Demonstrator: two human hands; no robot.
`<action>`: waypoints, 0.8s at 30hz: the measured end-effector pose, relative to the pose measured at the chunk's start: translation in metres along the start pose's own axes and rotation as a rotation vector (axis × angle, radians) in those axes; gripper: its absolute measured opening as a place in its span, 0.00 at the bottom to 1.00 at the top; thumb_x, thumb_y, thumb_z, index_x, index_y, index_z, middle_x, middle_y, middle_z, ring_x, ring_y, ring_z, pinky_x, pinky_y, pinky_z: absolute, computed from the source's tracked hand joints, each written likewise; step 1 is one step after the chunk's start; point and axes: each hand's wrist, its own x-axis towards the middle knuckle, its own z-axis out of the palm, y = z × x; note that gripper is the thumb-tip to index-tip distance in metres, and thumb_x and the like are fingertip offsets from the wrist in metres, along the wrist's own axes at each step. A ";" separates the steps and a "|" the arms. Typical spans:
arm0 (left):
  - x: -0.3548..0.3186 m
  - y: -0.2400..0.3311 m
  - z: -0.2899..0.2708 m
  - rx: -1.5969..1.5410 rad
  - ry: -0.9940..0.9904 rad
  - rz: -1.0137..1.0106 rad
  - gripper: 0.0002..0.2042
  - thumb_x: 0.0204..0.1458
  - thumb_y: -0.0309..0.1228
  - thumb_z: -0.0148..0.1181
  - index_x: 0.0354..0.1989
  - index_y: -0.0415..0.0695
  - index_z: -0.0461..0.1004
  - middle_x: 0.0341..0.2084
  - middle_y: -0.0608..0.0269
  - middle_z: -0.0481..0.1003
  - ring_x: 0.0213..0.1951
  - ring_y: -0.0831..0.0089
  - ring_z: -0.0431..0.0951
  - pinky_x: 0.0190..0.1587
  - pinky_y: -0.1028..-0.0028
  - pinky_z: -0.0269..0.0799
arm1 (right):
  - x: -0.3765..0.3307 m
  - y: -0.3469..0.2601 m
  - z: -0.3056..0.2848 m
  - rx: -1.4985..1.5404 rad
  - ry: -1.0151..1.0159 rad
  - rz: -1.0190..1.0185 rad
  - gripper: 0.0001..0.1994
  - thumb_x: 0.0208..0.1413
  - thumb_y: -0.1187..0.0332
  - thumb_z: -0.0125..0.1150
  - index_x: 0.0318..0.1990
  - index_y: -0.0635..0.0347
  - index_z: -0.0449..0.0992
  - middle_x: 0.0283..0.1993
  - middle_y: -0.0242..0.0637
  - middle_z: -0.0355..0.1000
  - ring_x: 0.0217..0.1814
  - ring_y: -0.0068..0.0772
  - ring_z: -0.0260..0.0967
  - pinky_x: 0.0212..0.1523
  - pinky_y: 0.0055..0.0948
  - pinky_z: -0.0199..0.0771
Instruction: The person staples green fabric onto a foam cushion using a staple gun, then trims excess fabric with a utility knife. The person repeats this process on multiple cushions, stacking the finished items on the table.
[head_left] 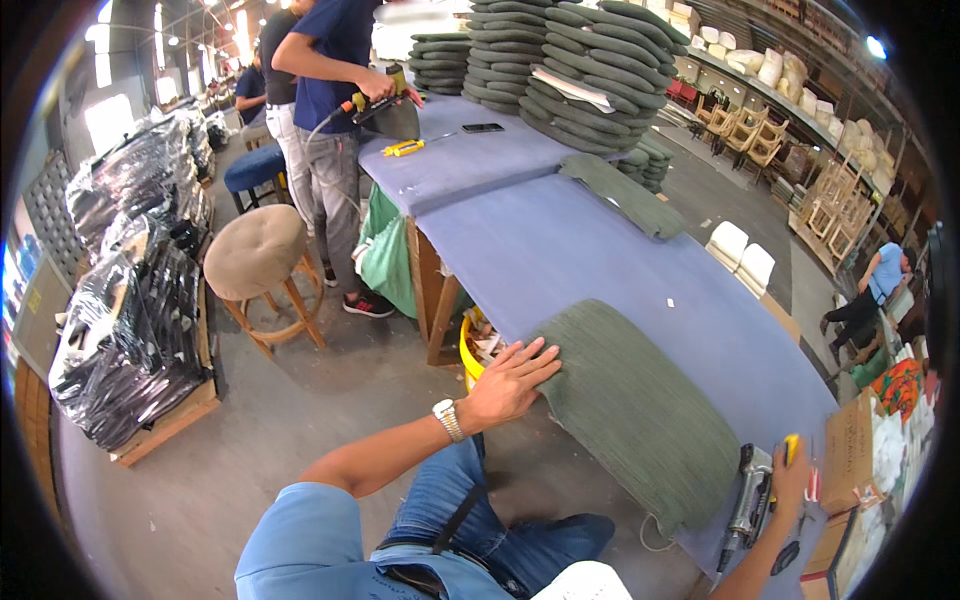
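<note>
A dark green fabric-covered panel (640,410) lies along the near edge of the blue-grey table (600,260). My left hand (510,382) rests on its left end, fingers stretched out, and a metal watch shows at the wrist. At the table's right end, my right hand (790,482) is closed around a small tool with a yellow end (792,448); the rest of the tool is hidden by the fingers. Just left of that hand lies a silver and black staple gun (744,508). A thin loose cord (652,538) hangs below the panel's near corner.
Another green panel (625,195) lies farther up the table. Tall stacks of green cushions (600,75) stand behind it. A co-worker (335,110) holds a power tool at the far table, near a yellow-handled screwdriver (405,147) and a phone (483,128). A yellow bin (470,350) sits below; cardboard boxes (850,450) stand right.
</note>
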 end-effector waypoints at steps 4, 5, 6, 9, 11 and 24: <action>-0.017 -0.007 -0.005 -0.048 -0.023 0.017 0.30 0.51 0.20 0.62 0.66 0.47 0.73 0.73 0.63 0.64 0.76 0.60 0.59 0.75 0.53 0.56 | -0.019 0.062 0.040 0.034 -0.183 0.130 0.29 0.57 0.67 0.70 0.65 0.65 0.71 0.61 0.57 0.73 0.64 0.60 0.69 0.68 0.48 0.66; -0.019 -0.010 -0.009 -0.078 -0.053 0.025 0.30 0.51 0.20 0.62 0.66 0.48 0.73 0.74 0.63 0.64 0.76 0.60 0.59 0.75 0.53 0.56 | -0.019 0.072 0.049 0.031 -0.184 0.129 0.29 0.56 0.66 0.71 0.65 0.64 0.71 0.61 0.56 0.72 0.64 0.59 0.69 0.68 0.47 0.66; -0.022 -0.018 -0.016 -0.055 -0.075 0.059 0.29 0.53 0.22 0.61 0.67 0.49 0.73 0.74 0.63 0.64 0.76 0.60 0.60 0.75 0.54 0.56 | -0.013 0.068 0.052 0.040 -0.242 0.122 0.27 0.58 0.69 0.68 0.65 0.64 0.71 0.63 0.54 0.72 0.66 0.56 0.69 0.68 0.46 0.66; -0.024 -0.029 -0.029 -0.028 -0.148 0.126 0.25 0.57 0.28 0.62 0.66 0.49 0.74 0.73 0.63 0.64 0.76 0.62 0.59 0.75 0.54 0.56 | 0.008 0.071 0.055 0.242 -0.260 0.096 0.24 0.61 0.73 0.64 0.64 0.66 0.71 0.62 0.54 0.72 0.65 0.54 0.69 0.68 0.44 0.66; -0.023 -0.024 -0.033 -0.053 -0.099 0.125 0.16 0.62 0.37 0.63 0.56 0.47 0.81 0.63 0.62 0.76 0.70 0.61 0.68 0.73 0.54 0.60 | 0.005 0.091 0.075 0.180 -0.190 -0.007 0.23 0.65 0.74 0.57 0.67 0.66 0.70 0.63 0.55 0.72 0.65 0.55 0.71 0.67 0.43 0.67; 0.079 -0.021 0.020 -0.005 -0.089 -0.164 0.28 0.68 0.54 0.48 0.66 0.48 0.72 0.73 0.46 0.61 0.74 0.47 0.60 0.73 0.48 0.56 | 0.048 -0.177 0.041 0.166 -0.173 -0.277 0.26 0.69 0.53 0.57 0.67 0.60 0.72 0.71 0.51 0.68 0.74 0.53 0.62 0.74 0.45 0.58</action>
